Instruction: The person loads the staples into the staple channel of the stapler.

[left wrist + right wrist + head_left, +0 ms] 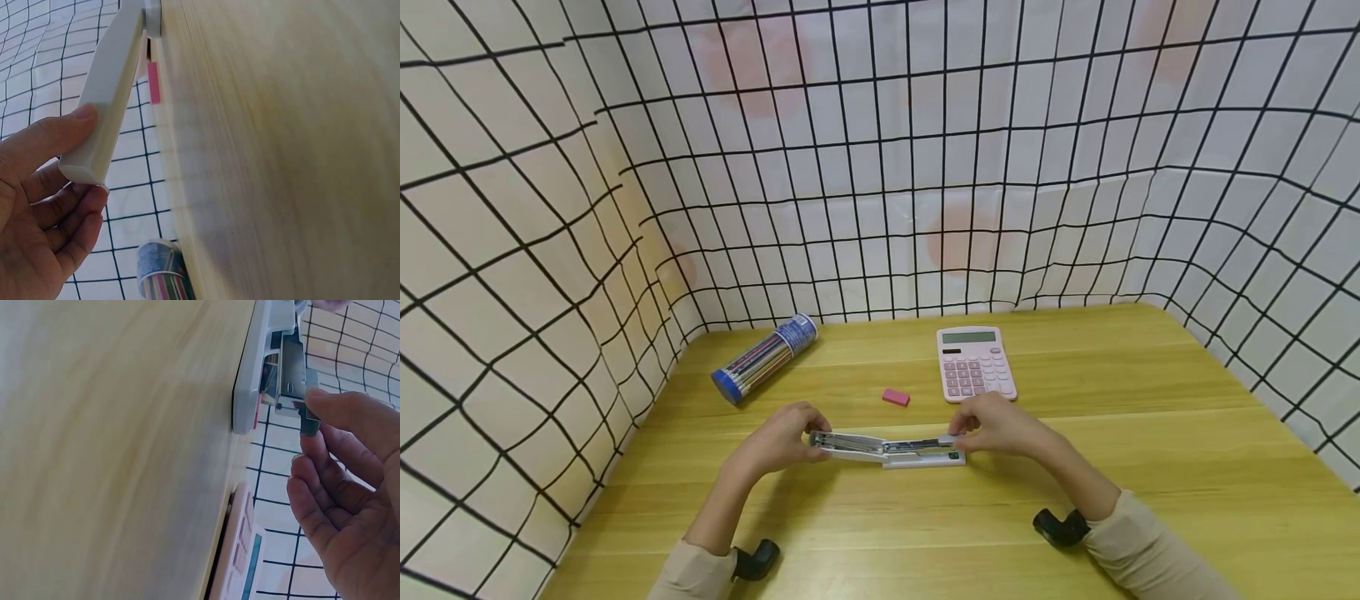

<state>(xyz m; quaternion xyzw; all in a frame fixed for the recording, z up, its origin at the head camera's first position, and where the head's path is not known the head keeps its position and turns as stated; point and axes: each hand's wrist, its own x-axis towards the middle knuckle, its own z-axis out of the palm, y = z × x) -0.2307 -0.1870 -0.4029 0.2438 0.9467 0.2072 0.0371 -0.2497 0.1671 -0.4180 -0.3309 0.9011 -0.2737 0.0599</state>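
A white stapler [917, 458] lies on the table with its top arm swung wide back to the left and its metal magazine [291, 369] exposed. My left hand [786, 437] pinches the end of that top arm [112, 81] between thumb and fingers, holding it above the table. At the other end, my right hand [996, 425] pinches a small grey strip of staples [310, 415] between thumb and index finger. The strip is at the end of the magazine; whether part of it sits inside, I cannot tell.
Behind the stapler lies a pink eraser [896, 397]. A pink calculator [976, 364] is beyond my right hand. Toward the back left, a clear tube of pencils [765, 358] with a blue cap lies on its side. Grid-patterned cloth [880, 167] rises behind the wooden table [880, 533].
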